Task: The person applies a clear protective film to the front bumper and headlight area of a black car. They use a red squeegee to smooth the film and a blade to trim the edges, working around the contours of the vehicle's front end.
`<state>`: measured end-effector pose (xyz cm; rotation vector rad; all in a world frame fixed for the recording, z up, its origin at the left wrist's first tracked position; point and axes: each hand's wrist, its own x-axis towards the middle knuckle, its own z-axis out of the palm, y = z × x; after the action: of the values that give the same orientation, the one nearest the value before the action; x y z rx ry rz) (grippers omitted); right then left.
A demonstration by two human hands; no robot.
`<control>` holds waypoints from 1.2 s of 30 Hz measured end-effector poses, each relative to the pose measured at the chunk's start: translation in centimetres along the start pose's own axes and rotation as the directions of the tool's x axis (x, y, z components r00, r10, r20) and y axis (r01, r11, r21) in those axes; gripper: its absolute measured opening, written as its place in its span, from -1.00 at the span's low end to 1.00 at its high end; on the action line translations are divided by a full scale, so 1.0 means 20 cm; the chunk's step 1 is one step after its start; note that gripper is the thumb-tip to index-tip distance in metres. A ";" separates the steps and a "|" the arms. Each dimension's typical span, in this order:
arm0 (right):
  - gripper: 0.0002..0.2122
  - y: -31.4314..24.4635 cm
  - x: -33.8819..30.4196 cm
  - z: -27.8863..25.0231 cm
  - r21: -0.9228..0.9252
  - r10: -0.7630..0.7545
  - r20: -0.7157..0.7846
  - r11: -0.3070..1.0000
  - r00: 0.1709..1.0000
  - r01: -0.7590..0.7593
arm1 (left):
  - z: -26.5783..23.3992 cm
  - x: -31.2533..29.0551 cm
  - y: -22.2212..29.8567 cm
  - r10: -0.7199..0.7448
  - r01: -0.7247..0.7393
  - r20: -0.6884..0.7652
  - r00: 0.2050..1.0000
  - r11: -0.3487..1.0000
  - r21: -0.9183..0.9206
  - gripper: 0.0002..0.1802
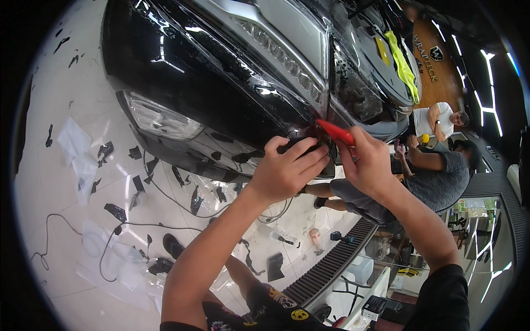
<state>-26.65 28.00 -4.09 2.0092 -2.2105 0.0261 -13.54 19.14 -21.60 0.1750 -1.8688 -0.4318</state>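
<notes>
In my right hand (367, 160) is a red tapered plastic tool (335, 132), its pointed end at the seam where the glossy black car panel (221, 94) meets the silver trim. Just left of it, my left hand (287, 171) rests at the panel's corner with its fingers bent and close together. Their tips are partly hidden, so what they may hold does not show. Above the hands runs a long clear lamp strip (281, 55) set in the silver trim. Lower on the panel is a second clear lamp (160, 116).
Torn black film scraps (115, 212), crumpled clear sheeting (77, 154) and a dark cable (160, 225) lie on the tiled floor. A person in a grey shirt (436, 176) stands close on the right; another in a white shirt (433, 118) is behind. A yellow-green cloth (402, 66) hangs nearby.
</notes>
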 end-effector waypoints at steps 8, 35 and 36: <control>-0.85 -0.18 0.46 -0.16 0.066 -0.082 -0.179 0.993 0.981 0.095 | -0.05 0.04 0.06 -0.051 0.051 -0.001 0.999 0.993 -0.111 -0.71; -0.80 -0.14 0.43 0.04 -0.046 -0.255 -0.100 0.967 0.962 0.252 | 0.00 0.01 -0.01 0.013 -0.008 0.055 0.998 0.995 -0.095 -0.65; -0.81 -0.16 0.40 0.06 -0.033 -0.293 -0.097 0.956 0.951 0.291 | -0.01 0.01 -0.01 0.013 -0.009 0.053 0.999 0.996 -0.088 -0.66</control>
<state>-24.33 19.65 -4.56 2.2495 -1.8282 0.0708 -13.48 18.80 -21.51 0.0945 -1.8980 -0.5146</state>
